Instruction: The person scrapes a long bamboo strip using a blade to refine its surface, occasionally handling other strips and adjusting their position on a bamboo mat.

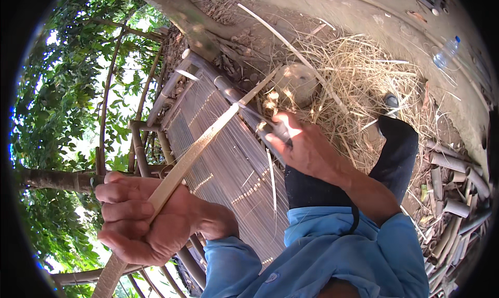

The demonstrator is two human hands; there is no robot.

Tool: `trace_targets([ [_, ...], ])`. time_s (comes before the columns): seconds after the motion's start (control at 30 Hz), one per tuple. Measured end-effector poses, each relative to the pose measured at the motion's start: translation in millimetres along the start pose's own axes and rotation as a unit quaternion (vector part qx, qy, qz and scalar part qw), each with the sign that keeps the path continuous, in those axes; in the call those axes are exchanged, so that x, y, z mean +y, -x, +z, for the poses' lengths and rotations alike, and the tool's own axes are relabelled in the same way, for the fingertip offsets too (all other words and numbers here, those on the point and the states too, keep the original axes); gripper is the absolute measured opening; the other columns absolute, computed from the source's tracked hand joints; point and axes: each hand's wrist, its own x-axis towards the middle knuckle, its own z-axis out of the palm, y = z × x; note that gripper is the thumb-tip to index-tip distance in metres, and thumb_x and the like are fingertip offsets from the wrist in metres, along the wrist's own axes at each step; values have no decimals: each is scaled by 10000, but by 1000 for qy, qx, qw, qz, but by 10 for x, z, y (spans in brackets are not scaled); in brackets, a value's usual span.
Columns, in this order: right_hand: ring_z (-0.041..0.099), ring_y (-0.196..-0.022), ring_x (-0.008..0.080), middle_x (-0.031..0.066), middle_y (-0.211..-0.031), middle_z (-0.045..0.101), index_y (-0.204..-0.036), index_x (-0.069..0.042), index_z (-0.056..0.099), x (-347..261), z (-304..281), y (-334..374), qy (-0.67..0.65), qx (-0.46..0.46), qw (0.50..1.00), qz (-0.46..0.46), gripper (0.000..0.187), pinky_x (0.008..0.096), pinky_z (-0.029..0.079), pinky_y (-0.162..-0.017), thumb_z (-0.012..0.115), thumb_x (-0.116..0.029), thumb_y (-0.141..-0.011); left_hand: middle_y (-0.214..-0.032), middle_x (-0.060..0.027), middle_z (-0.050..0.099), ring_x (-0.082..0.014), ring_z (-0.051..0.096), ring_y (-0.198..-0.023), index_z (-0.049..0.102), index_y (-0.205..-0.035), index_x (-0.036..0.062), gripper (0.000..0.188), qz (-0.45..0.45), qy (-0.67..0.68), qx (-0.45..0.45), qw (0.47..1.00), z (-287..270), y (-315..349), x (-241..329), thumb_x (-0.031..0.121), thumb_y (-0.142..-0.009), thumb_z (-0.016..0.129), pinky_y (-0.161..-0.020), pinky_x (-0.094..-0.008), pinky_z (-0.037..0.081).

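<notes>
A long, flat bamboo strip (200, 144) slants from the lower left up toward the ground ahead. My left hand (140, 217) is closed around its near part, palm turned up, and the strip's tail hangs down below the fist. My right hand (312, 150) is curled above my dark-trousered thigh, to the right of the strip and apart from it. Its fingers are bent and partly blurred. Something dark shows by them, but I cannot make out what they hold. Under the strip lies a bamboo-slat bench (228, 157) with a few thin slivers on it.
A rounded stone (297, 85) stands beyond the bench, beside a heap of pale bamboo shavings (364, 72). A clear bottle (446, 53) lies at the far right. Cut bamboo pieces (452, 207) are piled at right. A tree trunk (195, 25) rises behind; pole railing (57, 179) borders the leaves at left.
</notes>
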Motion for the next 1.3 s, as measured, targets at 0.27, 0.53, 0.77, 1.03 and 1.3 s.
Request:
trace_targets([
  [0.27, 695, -666, 378, 210, -801, 686, -1105, -41, 566, -57, 138, -96, 70, -27, 997, -8, 310, 454, 563, -592, 692, -274, -945, -561, 4, 391, -208, 475, -728, 468, -595, 142, 377, 53, -12, 0, 999, 273, 164, 62, 215, -963, 512, -880, -458, 398],
  [0.53, 694, -715, 348, 204, -760, 652, -1214, 6, 532, -268, 49, 95, -42, 0, 971, -234, 477, 450, 568, -620, 747, -206, -844, -683, -97, 449, -267, 531, -769, 576, -659, 125, 216, 100, -43, 197, 974, 423, 173, -43, 230, -830, 654, -806, -462, 374],
  [0.77, 701, -707, 348, 206, -791, 684, -1187, 0, 558, -135, 211, 15, 13, -5, 978, -209, 422, 459, 557, -592, 727, -121, -820, -677, -99, 433, -289, 519, -759, 527, -567, 131, 285, 109, -69, 193, 973, 265, 159, -133, 215, -807, 657, -781, -508, 357],
  [1.03, 675, -562, 321, 183, -708, 659, -1123, 38, 495, 1155, 289, -106, 134, -44, 990, -16, 343, 428, 521, -464, 672, -177, -923, -660, -30, 462, -175, 514, -635, 500, -738, 118, 383, 101, -71, 333, 935, 602, -40, -301, 411, -984, 520, -589, -346, 405],
  [1.3, 685, -683, 414, 214, -768, 671, -1090, 10, 474, 1919, 626, -376, 111, -65, 979, 159, 347, 491, 544, -612, 675, -228, -936, -703, -137, 530, -284, 528, -575, 527, -789, 16, 602, -185, 217, -145, 947, -186, 1092, -1387, 579, -999, 491, -610, -440, 469],
])
